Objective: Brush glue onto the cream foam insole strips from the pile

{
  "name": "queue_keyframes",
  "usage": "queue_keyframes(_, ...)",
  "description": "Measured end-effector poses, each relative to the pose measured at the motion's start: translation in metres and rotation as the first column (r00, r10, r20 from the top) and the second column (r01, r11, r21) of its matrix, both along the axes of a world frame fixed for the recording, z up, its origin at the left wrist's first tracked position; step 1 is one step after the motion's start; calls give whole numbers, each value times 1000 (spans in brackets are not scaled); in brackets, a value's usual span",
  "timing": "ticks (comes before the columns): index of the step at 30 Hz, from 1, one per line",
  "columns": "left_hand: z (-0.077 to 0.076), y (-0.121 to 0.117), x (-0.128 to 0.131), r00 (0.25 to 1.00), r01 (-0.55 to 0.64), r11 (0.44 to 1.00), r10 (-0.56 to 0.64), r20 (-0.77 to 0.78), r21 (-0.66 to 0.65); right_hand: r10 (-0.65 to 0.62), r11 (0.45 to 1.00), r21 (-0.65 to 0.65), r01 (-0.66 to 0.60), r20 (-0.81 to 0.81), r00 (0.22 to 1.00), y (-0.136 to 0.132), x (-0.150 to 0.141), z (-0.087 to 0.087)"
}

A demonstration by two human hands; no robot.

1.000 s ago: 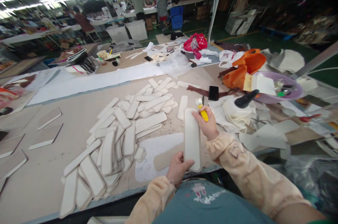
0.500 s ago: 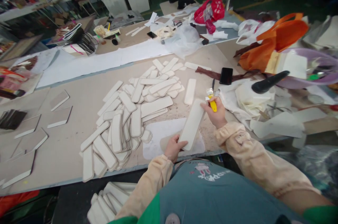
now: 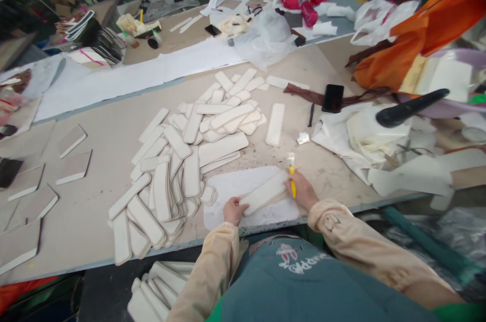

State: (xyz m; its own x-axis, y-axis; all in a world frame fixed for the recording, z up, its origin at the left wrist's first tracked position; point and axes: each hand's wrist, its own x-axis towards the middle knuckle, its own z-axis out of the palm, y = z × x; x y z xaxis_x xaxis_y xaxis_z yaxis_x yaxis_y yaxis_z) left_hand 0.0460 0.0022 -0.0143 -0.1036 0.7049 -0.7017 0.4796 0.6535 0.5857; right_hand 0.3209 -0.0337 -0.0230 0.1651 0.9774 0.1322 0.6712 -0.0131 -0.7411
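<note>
A long cream strip (image 3: 265, 193) with rounded corners lies low over a white sheet (image 3: 220, 183) at the table's front edge. My left hand (image 3: 233, 209) pinches its near left end between thumb and fingers. At the strip's far right end is my right hand (image 3: 302, 191), closed around a yellow-handled tool (image 3: 292, 180) with a pale, shiny tip pointing away from me. Whether the right fingers also grip the strip is hard to see. A single similar strip (image 3: 275, 124) lies flat beyond the sheet, beside a small crumpled silvery piece (image 3: 303, 138).
Left of my hands is a big loose heap of cream strips (image 3: 192, 175); more strips (image 3: 152, 291) sit below the table edge. To the right are a phone (image 3: 333, 98), a dark slim tool (image 3: 311, 115), a white container (image 3: 370, 132) with a black handle-like piece and an orange bag (image 3: 413, 43).
Both hands have lowered the strip onto the white sheet area and turned it flatter. The yellow-handled tool came down and left with my right hand. The camera view has shifted slightly.
</note>
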Motion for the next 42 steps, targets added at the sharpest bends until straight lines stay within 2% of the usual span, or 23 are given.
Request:
queue_keyframes(2, -2, 1, 0, 998, 52, 999, -52, -44, 3, 223, 974, 40, -221, -56, 973, -2, -23, 2)
queue_keyframes(5, -4, 2, 0, 988, 124, 992, -122, -98, 9, 498, 866, 130, -483, -144, 855, 2, -69, 0)
queue_keyframes(7, -6, 2, 0, 972, 187, 982, -183, -148, 16, 608, 792, 202, -576, -164, 777, 7, -94, -4)
queue_keyframes(9, -7, 2, -1, 945, 261, 965, -250, -212, 24, 649, 757, 242, -607, -166, 742, 13, -105, -10)
queue_keyframes(11, -8, 2, -1, 917, 317, 948, -300, -263, 26, 634, 769, 240, -592, -165, 756, 16, -100, -14)
queue_keyframes(14, -8, 3, -1, 899, 343, 939, -324, -296, 14, 558, 826, 197, -528, -161, 814, 16, -70, -19)
queue_keyframes(16, -5, 5, 1, 897, 339, 941, -320, -305, 11, 501, 863, 162, -479, -148, 853, 15, -46, -20)
queue_keyframes(18, -1, 6, 3, 922, 286, 958, -269, -277, 20, 455, 888, 135, -439, -126, 882, 14, -27, -19)
queue_keyframes(21, 7, 5, 5, 988, 108, 994, -109, -113, -10, 379, 922, 130, -365, -97, 920, 14, -12, -10)
queue_keyframes(23, 14, 2, 5, 1000, 23, 999, -24, -16, -37, 302, 947, 137, -289, -87, 949, 11, -8, 0)
queue_keyframes(26, 30, 1, 2, 989, -57, 996, 67, 135, -75, 232, 965, 143, -220, -71, 970, 0, -1, 17)
queue_keyframes(28, 48, 8, -1, 946, -97, 989, 126, 299, -110, 190, 972, 154, -177, -75, 979, -11, 8, 27)
queue_keyframes(30, 73, 24, -2, 896, -82, 990, 124, 427, -115, 113, 983, 154, -98, -92, 989, -24, 18, 36)
queue_keyframes(32, 103, 52, 2, 874, -19, 997, 55, 483, -80, 13, 989, 150, 4, -118, 993, -35, 28, 42)
queue_keyframes(35, 146, 109, 17, 840, 38, 999, -46, 541, 26, -113, 980, 147, 133, -140, 984, -47, 38, 48)
queue_keyframes(37, 169, 150, 30, 813, 48, 989, -120, 570, 140, -165, 973, 143, 183, -133, 977, -53, 39, 51)
queue_keyframes(39, 182, 191, 42, 777, 27, 963, -189, 600, 267, -185, 971, 130, 199, -115, 976, -56, 36, 53)
queue_keyframes(42, 183, 246, 53, 777, -48, 917, -215, 592, 396, -161, 978, 122, 172, -92, 983, -60, 27, 58)
